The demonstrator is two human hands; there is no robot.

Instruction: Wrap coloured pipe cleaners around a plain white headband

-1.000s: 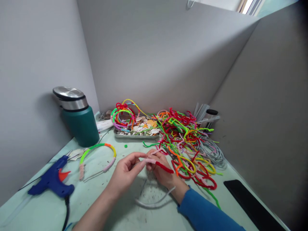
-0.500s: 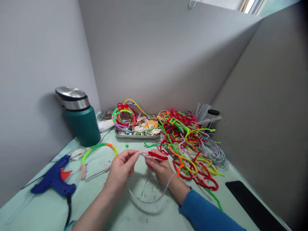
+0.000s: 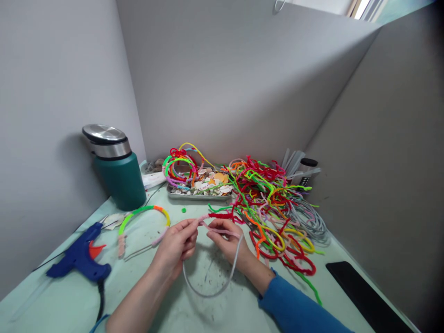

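My left hand point(image 3: 176, 245) pinches one end of a thin grey headband point(image 3: 208, 290) that curves down toward me above the table. A pink and red pipe cleaner point(image 3: 217, 217) is wound on near that end, and its red part points toward the far right. My right hand point(image 3: 227, 240) pinches the band and the pink wrap just right of the left hand. The two hands are almost touching.
A blue glue gun point(image 3: 78, 259) lies at the left, a wrapped headband point(image 3: 142, 222) beside it, a green flask point(image 3: 116, 169) behind. A metal tray point(image 3: 197, 194) of shells sits at the back. A pipe-cleaner pile point(image 3: 274, 203) fills the right. A black slab point(image 3: 360, 296) lies near right.
The headband has turned in my hands, its loop swinging from flat on the right to hanging toward me. The red pipe-cleaner end rose and now points away.
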